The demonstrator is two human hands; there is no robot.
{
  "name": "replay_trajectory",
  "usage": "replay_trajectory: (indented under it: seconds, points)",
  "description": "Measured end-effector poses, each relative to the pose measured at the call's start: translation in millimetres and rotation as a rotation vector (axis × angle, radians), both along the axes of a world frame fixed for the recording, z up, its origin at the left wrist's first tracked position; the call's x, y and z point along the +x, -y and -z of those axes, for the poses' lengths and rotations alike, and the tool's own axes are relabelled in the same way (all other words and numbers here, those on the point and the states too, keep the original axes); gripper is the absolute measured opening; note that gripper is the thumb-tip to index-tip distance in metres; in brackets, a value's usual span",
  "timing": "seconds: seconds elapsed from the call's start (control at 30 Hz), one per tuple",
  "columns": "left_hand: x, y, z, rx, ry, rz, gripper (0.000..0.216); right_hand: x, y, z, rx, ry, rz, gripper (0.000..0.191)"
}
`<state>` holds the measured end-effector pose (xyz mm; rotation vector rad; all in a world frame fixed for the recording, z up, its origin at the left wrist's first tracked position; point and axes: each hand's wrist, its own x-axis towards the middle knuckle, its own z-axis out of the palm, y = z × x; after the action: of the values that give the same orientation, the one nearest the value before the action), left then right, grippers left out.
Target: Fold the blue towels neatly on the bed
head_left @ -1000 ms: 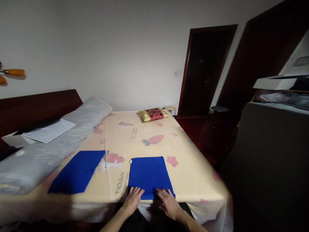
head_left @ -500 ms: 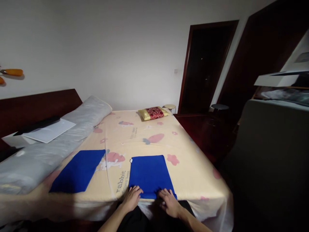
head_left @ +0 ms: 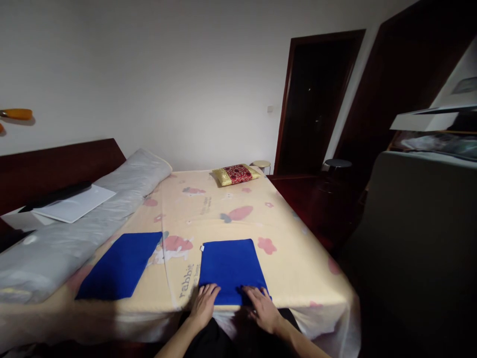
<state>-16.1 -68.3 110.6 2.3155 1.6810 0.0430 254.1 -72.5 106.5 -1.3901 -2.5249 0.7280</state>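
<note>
A blue cloth [head_left: 231, 266] with a small white tag at its far left corner lies flat on the bed, close to the front edge. My left hand [head_left: 204, 304] rests on its near left corner, fingers stretched forward. On the near right part of the same cloth lies my right hand [head_left: 262, 307], its fingers spread and flat. Neither hand grips anything. Off to the left, apart from both hands, a second blue cloth [head_left: 121, 266] is laid out flat.
The bed [head_left: 290, 268] has a pale sheet with carrot and rabbit prints. A grey rolled bedding piece [head_left: 122, 186] runs along the left, bearing a white flat item [head_left: 76, 204]. A gold-and-red cushion [head_left: 236, 175] lies at the far end. A dark covered object [head_left: 413, 248] stands right.
Both hands have slid slightly forward and flattened out on the cloth. Its near edge, bunched before, now looks smoother. The view has shifted a little.
</note>
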Motion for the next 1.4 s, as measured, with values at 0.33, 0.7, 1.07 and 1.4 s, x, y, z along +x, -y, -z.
replay_trajectory:
  seconds: [0.33, 0.7, 1.07, 1.4]
  points:
    - [-19, -1, 13.8, -0.067, -0.016, 0.108, 0.054, 17, -8, 9.4, -0.083, 0.134, 0.08, 0.065]
    - [10, 8, 9.5, -0.066, 0.062, 0.32, 0.073, 3, 2, 9.2, -0.031, 0.017, -0.121, 0.063]
    - [46, -5, 68.5, 0.269, 0.038, 0.18, 0.053, -12, -14, 30.5, 0.017, 0.017, 0.006, 0.053]
    - [1, -9, 80.8, 0.61, -0.097, -0.114, 0.053, -4, -18, 63.9, 0.232, 0.031, 0.306, 0.046]
